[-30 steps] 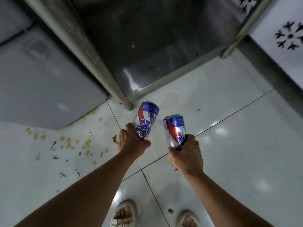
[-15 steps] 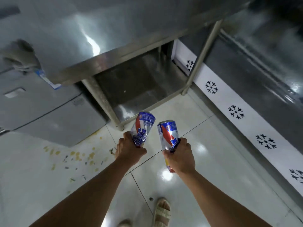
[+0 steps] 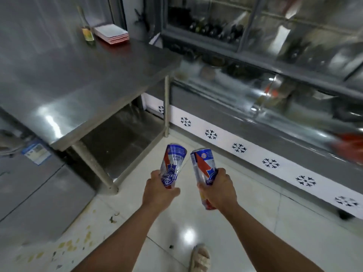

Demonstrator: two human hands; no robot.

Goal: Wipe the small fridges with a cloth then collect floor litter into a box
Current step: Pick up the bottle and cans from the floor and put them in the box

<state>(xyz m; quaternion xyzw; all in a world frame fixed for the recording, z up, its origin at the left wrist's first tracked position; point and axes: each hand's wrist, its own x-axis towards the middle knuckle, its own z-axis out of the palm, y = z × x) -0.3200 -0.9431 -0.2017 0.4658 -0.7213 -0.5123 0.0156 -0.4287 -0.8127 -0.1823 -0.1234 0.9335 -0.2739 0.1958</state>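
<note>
My left hand [image 3: 157,191] grips a dented blue, red and silver drink can [image 3: 172,161], its top tilted to the right. My right hand [image 3: 220,191] holds a second can [image 3: 203,167] of the same design, upright and leaning slightly left. Both cans are held in front of me above the white tiled floor [image 3: 245,228], a little apart from each other. A small grey fridge [image 3: 33,191] stands at the left with a blue label on its upper edge. Yellowish crumbs and dark scraps [image 3: 78,242] lie on the floor beside the fridge.
A steel table [image 3: 68,79] with a lower shelf stands ahead, carrying a bottle [image 3: 87,30] and a stack of red and white trays [image 3: 112,34]. A long glass display cooler [image 3: 265,107] with a snowflake strip runs along the right. My sandalled foot [image 3: 199,258] is below.
The view has risen from the floor under the table to the tabletop and display cooler. Both hands have kept hold of their cans and stay in front of me.
</note>
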